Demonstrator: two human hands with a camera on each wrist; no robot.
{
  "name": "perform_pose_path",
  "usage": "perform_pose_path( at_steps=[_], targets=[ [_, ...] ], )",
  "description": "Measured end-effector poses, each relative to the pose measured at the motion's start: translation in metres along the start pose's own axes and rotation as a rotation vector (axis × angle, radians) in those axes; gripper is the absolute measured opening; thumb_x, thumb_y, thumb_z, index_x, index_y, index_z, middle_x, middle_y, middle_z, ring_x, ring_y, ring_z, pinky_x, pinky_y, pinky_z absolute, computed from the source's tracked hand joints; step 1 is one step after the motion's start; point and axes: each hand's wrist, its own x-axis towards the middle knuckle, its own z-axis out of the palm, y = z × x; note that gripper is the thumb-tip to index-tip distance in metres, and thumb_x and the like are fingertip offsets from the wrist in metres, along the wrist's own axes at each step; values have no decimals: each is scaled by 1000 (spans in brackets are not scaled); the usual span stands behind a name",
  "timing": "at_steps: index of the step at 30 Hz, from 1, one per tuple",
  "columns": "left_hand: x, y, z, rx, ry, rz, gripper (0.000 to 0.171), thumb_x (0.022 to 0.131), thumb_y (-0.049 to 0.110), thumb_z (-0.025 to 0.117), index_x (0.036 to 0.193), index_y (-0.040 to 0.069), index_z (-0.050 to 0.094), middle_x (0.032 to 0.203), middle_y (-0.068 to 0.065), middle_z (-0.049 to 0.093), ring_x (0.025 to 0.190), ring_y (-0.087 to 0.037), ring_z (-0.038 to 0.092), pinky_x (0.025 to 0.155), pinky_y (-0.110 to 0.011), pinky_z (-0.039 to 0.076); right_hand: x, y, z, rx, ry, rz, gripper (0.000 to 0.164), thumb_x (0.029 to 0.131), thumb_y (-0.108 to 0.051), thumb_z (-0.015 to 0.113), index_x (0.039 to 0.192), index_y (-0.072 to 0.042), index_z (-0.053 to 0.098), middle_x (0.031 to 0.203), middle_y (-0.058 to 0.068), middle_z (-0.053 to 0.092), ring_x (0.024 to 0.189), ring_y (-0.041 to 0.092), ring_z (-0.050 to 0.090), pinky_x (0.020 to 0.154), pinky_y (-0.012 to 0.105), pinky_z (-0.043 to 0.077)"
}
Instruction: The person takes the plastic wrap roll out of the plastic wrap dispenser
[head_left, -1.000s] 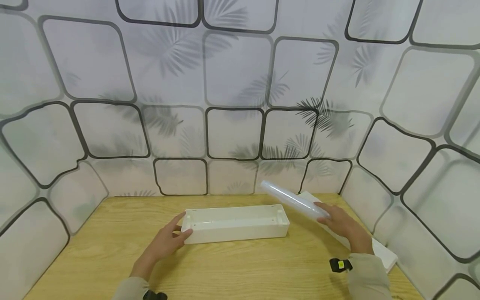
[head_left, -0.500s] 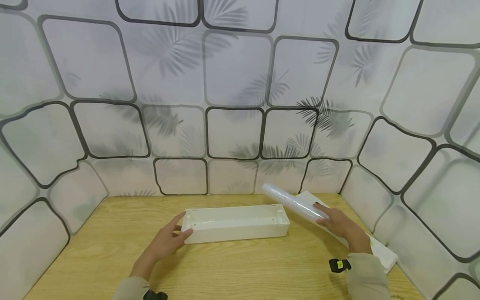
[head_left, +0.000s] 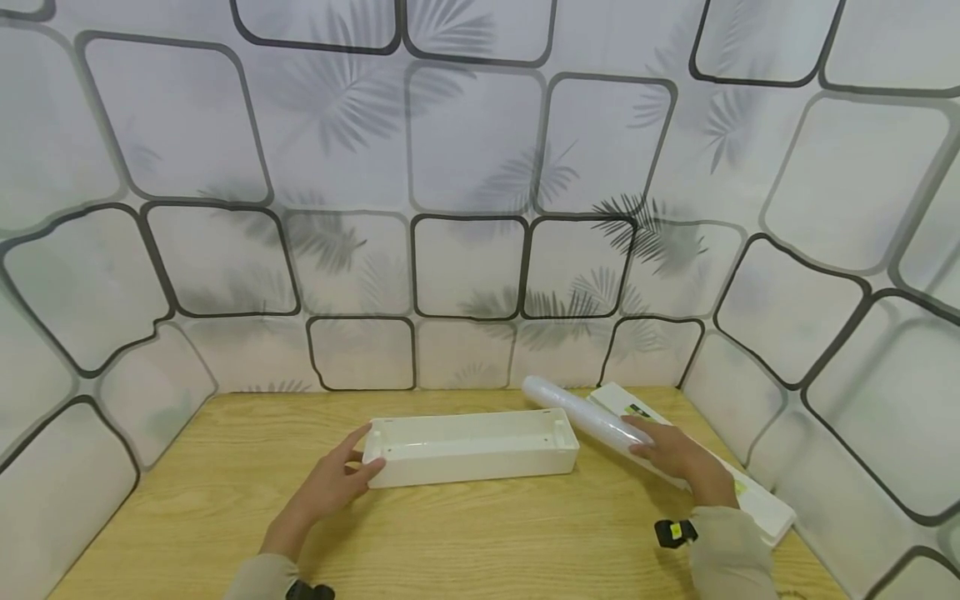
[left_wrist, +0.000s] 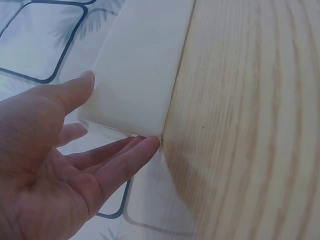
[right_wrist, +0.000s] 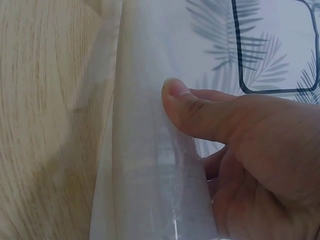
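Observation:
A long white open-topped box (head_left: 472, 467) lies across the middle of the table. At its left end my left hand (head_left: 330, 483) touches the end and rim with extended fingers and thumb. In the left wrist view the fingertips (left_wrist: 152, 142) are right at the box's lower corner, with the thumb beside its upper edge. To the right, my right hand (head_left: 678, 458) grips the near end of a clear roll of plastic wrap (head_left: 577, 412). The right wrist view shows the thumb (right_wrist: 177, 90) on the roll (right_wrist: 150, 150), the other fingers partly hidden behind it.
Behind the roll, a long white lid-like piece (head_left: 765, 508) with a green-and-yellow label slants along the table's right side. The wooden table (head_left: 480, 542) meets a patterned cloth wall (head_left: 465, 350) at the back and sides.
The right hand has lowered the roll slightly, its far end dropping toward the table, and more of the white piece's label shows. The left hand and box have not moved.

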Motion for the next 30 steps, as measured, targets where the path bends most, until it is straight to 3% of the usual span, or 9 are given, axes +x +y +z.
perform_pose_path(
  at_steps=[14, 30],
  targets=[
    [0, 1, 0, 45, 18, 7, 77, 101, 34, 68, 163, 11, 28, 134, -33, 61, 109, -36, 72, 79, -38, 62, 5, 0, 3, -14, -75, 44, 56, 101, -21, 66, 147, 3, 48, 143, 38, 53, 130, 59, 50, 106, 68, 43],
    [1, -2, -1, 75, 30, 11, 77, 101, 36, 68, 163, 11, 29, 132, -32, 62, 106, -34, 73, 79, -38, 62, 5, -7, 7, 27, -94, 90, 62, 92, -20, 78, 145, 1, 53, 141, 36, 55, 132, 57, 50, 106, 67, 43]
  ],
)
